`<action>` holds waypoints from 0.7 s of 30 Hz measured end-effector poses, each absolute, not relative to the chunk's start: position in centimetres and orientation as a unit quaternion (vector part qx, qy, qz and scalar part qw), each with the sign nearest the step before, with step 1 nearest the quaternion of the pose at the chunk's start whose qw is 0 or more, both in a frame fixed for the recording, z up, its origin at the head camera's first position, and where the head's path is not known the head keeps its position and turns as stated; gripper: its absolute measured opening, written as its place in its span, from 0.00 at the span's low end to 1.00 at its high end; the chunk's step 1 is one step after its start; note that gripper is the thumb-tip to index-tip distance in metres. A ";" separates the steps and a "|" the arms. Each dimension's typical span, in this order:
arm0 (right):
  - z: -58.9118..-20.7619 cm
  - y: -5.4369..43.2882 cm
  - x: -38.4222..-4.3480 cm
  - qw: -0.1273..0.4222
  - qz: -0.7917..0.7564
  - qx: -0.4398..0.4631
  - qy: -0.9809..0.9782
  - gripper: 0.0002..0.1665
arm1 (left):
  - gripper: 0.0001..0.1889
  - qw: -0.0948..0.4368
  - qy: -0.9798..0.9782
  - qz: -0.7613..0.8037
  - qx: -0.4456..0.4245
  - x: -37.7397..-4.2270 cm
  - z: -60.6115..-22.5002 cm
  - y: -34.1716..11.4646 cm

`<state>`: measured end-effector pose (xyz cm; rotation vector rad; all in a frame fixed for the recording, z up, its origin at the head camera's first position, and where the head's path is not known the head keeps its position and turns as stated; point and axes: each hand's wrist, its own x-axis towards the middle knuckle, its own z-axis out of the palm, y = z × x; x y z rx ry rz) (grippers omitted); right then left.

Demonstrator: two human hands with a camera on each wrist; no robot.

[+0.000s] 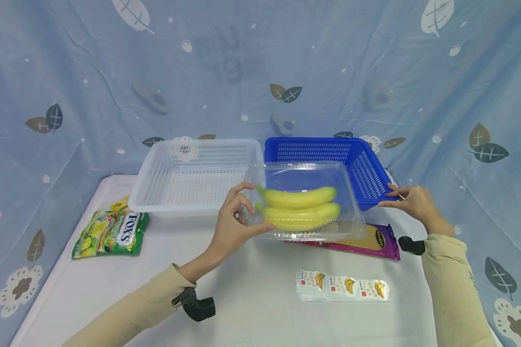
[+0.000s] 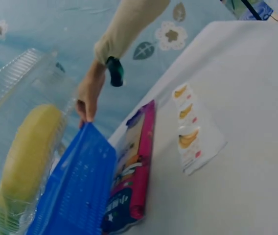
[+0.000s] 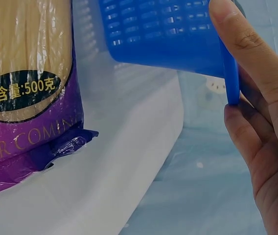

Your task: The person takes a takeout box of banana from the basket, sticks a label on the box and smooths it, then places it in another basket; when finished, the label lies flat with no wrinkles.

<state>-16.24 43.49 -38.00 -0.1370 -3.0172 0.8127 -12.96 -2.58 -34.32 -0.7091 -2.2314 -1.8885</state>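
In the head view my left hand (image 1: 234, 219) grips the left side of a clear plastic box (image 1: 351, 217). Two yellow bananas (image 1: 299, 196) lie inside it, one in front of the other. The box is raised over the front of a blue basket (image 1: 366, 168) and hides part of it. My right hand (image 1: 417, 205) pinches the basket's front right corner. In the right wrist view, thumb and fingers (image 3: 244, 129) close on the basket's rim (image 3: 231, 78) from both sides.
A white basket (image 1: 195, 207) stands left of the blue one. A green FOX'S candy bag (image 1: 110, 234) lies at the left, a yellow item (image 1: 120, 203) behind it. Under the box is a purple noodle pack (image 1: 388, 243). A strip of banana stickers (image 1: 343, 287) lies in front.
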 end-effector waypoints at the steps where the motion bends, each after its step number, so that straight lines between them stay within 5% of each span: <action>1: -38.0 43.5 -16.3 0.011 0.256 -0.042 -0.966 0.38 | 0.22 0.067 -0.738 -0.628 -0.237 -12.8 -34.5 -2.8; 21: -38.1 43.8 -16.3 0.020 0.249 -0.024 -0.968 0.38 | 0.27 0.107 -0.712 -0.642 -0.266 -7.4 -40.0 -7.7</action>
